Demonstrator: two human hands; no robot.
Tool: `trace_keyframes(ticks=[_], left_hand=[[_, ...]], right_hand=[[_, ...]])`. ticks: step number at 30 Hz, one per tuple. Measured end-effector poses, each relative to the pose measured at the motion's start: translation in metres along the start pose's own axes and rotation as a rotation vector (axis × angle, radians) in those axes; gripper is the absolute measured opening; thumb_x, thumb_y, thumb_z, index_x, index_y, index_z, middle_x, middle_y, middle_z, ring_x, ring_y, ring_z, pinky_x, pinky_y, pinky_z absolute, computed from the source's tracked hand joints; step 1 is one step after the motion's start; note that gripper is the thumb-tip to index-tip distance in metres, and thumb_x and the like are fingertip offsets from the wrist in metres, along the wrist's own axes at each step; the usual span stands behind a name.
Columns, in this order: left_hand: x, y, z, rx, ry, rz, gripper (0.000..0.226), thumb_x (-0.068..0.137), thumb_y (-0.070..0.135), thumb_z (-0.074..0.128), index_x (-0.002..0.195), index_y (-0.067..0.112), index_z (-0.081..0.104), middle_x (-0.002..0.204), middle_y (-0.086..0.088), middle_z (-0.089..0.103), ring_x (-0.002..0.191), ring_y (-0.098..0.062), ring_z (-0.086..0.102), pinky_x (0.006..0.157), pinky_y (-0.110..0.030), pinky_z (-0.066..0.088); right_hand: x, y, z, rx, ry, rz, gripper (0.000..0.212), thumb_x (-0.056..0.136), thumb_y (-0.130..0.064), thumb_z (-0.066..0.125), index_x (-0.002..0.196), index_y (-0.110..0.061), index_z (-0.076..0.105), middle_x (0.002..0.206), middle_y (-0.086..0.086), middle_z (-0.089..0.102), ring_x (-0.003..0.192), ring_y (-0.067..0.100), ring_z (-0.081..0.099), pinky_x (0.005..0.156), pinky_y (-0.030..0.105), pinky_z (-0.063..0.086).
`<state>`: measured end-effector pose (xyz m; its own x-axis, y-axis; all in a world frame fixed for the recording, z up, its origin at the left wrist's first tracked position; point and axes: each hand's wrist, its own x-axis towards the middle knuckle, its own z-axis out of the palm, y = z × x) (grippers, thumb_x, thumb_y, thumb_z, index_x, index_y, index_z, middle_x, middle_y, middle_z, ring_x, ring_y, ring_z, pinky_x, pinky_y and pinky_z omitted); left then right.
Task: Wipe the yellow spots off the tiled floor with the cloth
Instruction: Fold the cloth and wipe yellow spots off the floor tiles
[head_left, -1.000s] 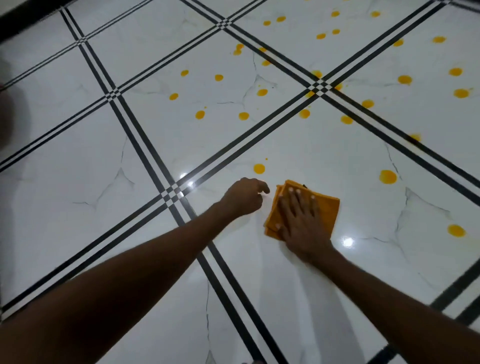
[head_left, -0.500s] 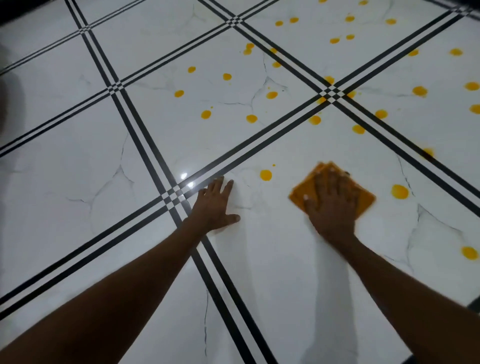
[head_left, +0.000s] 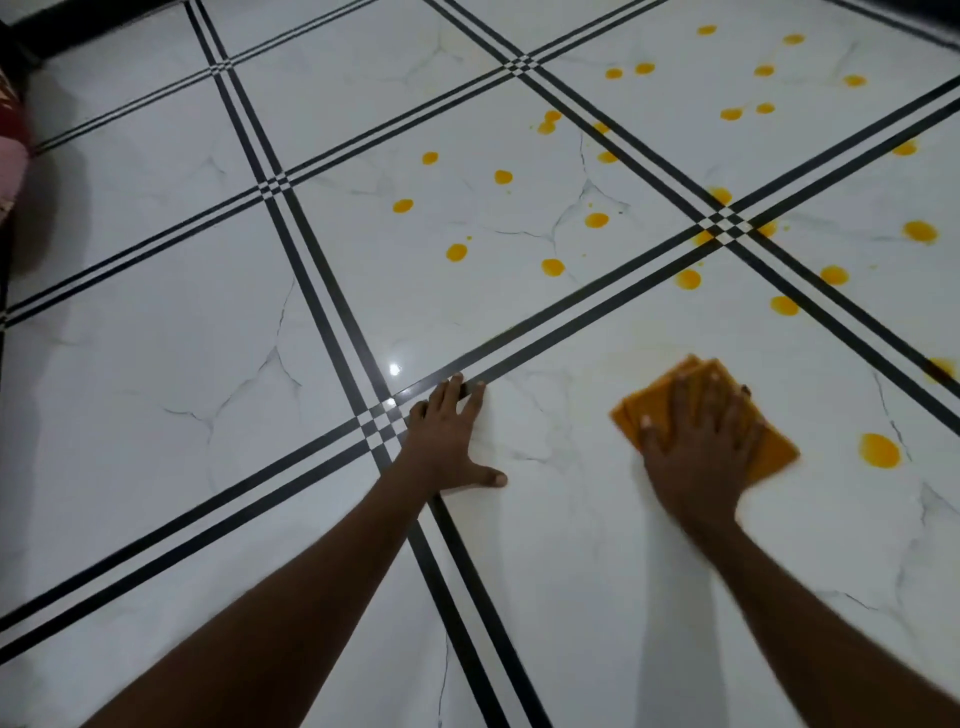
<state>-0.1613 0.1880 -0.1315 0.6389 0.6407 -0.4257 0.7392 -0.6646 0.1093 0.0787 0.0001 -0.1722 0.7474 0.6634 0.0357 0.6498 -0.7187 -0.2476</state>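
Two bare arms reach out over the tiled floor (head_left: 156, 415). The left hand (head_left: 449, 441) lies flat, fingers straight and spread, tips touching the black line. The right hand (head_left: 696, 447) presses flat on the folded orange cloth (head_left: 774, 452) — fingers straight and splayed. Just right of the cloth sits one large yellow spot (head_left: 879, 450); farther off, many yellow spots (head_left: 552, 267) dot the tiles — some on the black lines.

White marble-look tiled floor (head_left: 218, 395) with black double lines carries scattered yellow spots (head_left: 551, 267), a folded orange cloth (head_left: 654, 402) under the right hand (head_left: 696, 457), and the left hand (head_left: 447, 441) flat beside it.
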Motion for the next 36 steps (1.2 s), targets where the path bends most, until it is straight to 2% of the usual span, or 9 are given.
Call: trace_keyframes(ticks=[3, 6, 11, 14, 17, 21, 26, 30, 36], left_hand=[[0.002, 0.001, -0.004, -0.011, 0.018, 0.009, 0.138, 0.061, 0.081, 0.07, 0.16, 0.022, -0.006, 0.167, -0.012, -0.009, 0.154, -0.032, -0.006, 0.122, -0.05, 0.005], [0.004, -0.003, -0.001, -0.055, 0.03, 0.005, 0.138, 0.061, 0.079, 0.072, 0.16, 0.024, -0.007, 0.167, -0.011, -0.011, 0.154, -0.031, -0.007, 0.123, -0.049, 0.004], [0.017, 0.004, -0.008, -0.033, 0.061, 0.053, 0.145, 0.059, 0.074, 0.077, 0.159, 0.021, -0.014, 0.165, -0.012, -0.023, 0.152, -0.031, -0.021, 0.123, -0.049, -0.002], [0.056, 0.012, -0.035, -0.034, 0.035, 0.114, 0.147, 0.058, 0.072, 0.081, 0.159, 0.016, -0.01, 0.165, -0.014, -0.019, 0.153, -0.031, -0.016, 0.123, -0.049, 0.004], [0.07, 0.014, -0.037, 0.032, 0.014, 0.111, 0.149, 0.054, 0.071, 0.083, 0.159, 0.013, -0.006, 0.166, -0.017, -0.01, 0.154, -0.033, -0.008, 0.124, -0.049, 0.01], [0.069, 0.016, -0.03, 0.081, 0.024, 0.077, 0.151, 0.053, 0.07, 0.083, 0.159, 0.012, -0.007, 0.166, -0.017, -0.01, 0.154, -0.035, -0.006, 0.123, -0.049, 0.013], [0.061, 0.038, -0.056, 0.118, -0.057, 0.052, 0.151, 0.056, 0.065, 0.086, 0.158, 0.006, -0.008, 0.165, -0.021, -0.009, 0.153, -0.038, -0.003, 0.123, -0.051, 0.018], [0.06, 0.04, -0.063, 0.135, -0.089, 0.032, 0.154, 0.051, 0.067, 0.086, 0.158, 0.005, -0.007, 0.165, -0.02, -0.006, 0.153, -0.039, -0.001, 0.121, -0.049, 0.022], [0.073, 0.034, -0.056, 0.241, -0.123, 0.071, 0.152, 0.053, 0.078, 0.077, 0.158, 0.005, -0.005, 0.165, -0.02, -0.003, 0.153, -0.037, 0.002, 0.119, -0.048, 0.027]], right_hand=[[-0.075, -0.047, 0.007, -0.002, -0.138, -0.317, 0.077, 0.095, -0.054, 0.038, 0.163, -0.022, 0.018, 0.171, 0.014, 0.011, 0.157, 0.041, 0.007, 0.125, 0.06, 0.005], [0.009, -0.074, 0.019, -0.039, -0.254, -0.708, 0.076, 0.098, -0.067, 0.03, 0.163, -0.029, 0.018, 0.171, 0.008, 0.012, 0.158, 0.036, 0.008, 0.124, 0.059, 0.009], [0.07, -0.011, 0.009, -0.027, -0.041, -0.081, 0.076, 0.097, -0.059, 0.027, 0.163, -0.022, 0.018, 0.169, 0.014, 0.017, 0.155, 0.041, 0.015, 0.123, 0.061, 0.014], [0.005, -0.04, 0.01, -0.044, -0.169, -0.276, 0.078, 0.096, -0.06, 0.031, 0.164, -0.024, 0.012, 0.171, 0.011, 0.007, 0.157, 0.039, 0.006, 0.125, 0.057, 0.003], [0.063, -0.042, 0.012, -0.124, -0.303, -0.601, 0.079, 0.097, -0.069, 0.019, 0.164, -0.029, 0.008, 0.172, 0.006, 0.001, 0.158, 0.034, 0.004, 0.125, 0.056, 0.003], [0.154, 0.006, -0.021, -0.244, -0.432, -0.283, 0.092, 0.081, -0.079, 0.002, 0.16, -0.034, -0.015, 0.171, 0.005, -0.012, 0.158, 0.034, -0.004, 0.125, 0.057, 0.006], [0.116, 0.032, -0.07, -0.36, -0.761, -0.385, 0.107, 0.065, -0.086, -0.007, 0.156, -0.031, -0.025, 0.166, 0.006, -0.03, 0.155, 0.036, -0.019, 0.123, 0.057, -0.002], [0.103, 0.043, -0.065, -0.355, -0.721, -0.526, 0.109, 0.064, -0.085, -0.033, 0.155, -0.026, -0.024, 0.166, 0.007, -0.026, 0.156, 0.039, -0.014, 0.122, 0.059, -0.001], [0.146, 0.045, -0.012, -0.222, -0.375, -0.714, 0.067, 0.102, -0.057, 0.02, 0.163, -0.036, 0.001, 0.171, 0.002, -0.002, 0.158, 0.032, -0.002, 0.123, 0.056, 0.002]])
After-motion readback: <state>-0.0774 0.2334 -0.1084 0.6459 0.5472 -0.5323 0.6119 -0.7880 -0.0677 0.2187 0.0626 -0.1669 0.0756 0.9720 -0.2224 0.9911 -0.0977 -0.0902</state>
